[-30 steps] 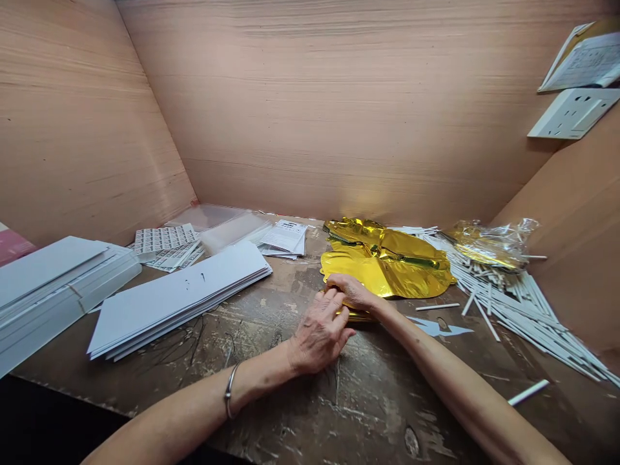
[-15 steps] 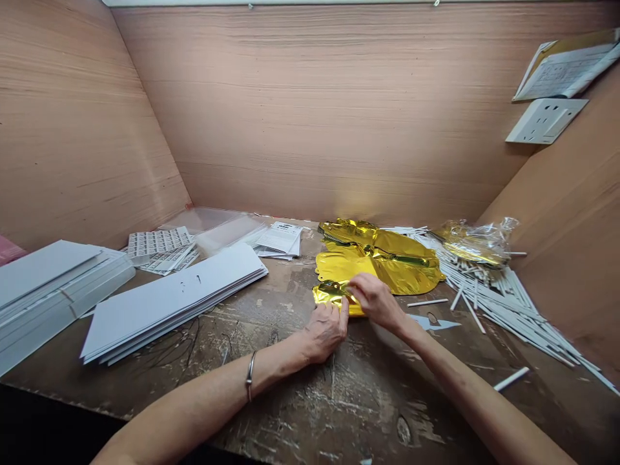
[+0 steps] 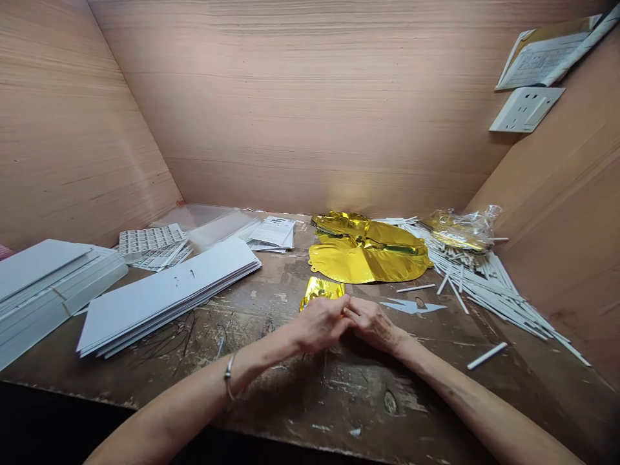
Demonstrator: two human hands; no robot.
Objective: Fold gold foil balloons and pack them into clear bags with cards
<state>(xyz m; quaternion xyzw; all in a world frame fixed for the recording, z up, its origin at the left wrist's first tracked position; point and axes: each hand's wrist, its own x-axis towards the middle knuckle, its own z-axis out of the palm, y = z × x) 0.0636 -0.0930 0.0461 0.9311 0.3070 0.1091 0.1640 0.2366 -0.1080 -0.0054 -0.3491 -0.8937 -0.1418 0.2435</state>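
A small folded gold foil balloon [image 3: 325,287] shows just beyond my knuckles, partly hidden by my left hand. My left hand [image 3: 322,323] is closed round its near side. My right hand [image 3: 372,323] meets the left one at the fingertips, its fingers curled and closed at the foil's right edge. What the fingertips pinch is hidden. Behind the hands lies a stack of flat gold foil balloons [image 3: 368,258], touched by neither hand.
White sticks [image 3: 508,303] lie heaped at the right, beside a clear bag of gold foil [image 3: 458,232]. A loose stick [image 3: 487,356] lies nearer. White card stacks [image 3: 169,294] and printed sheets [image 3: 152,242] lie left. Wooden walls [image 3: 290,110] enclose the table.
The gold foil piece has become narrower and sits nearer me, apart from the balloon stack. My right hand has come down off the foil to meet my left. The view has shifted slightly.
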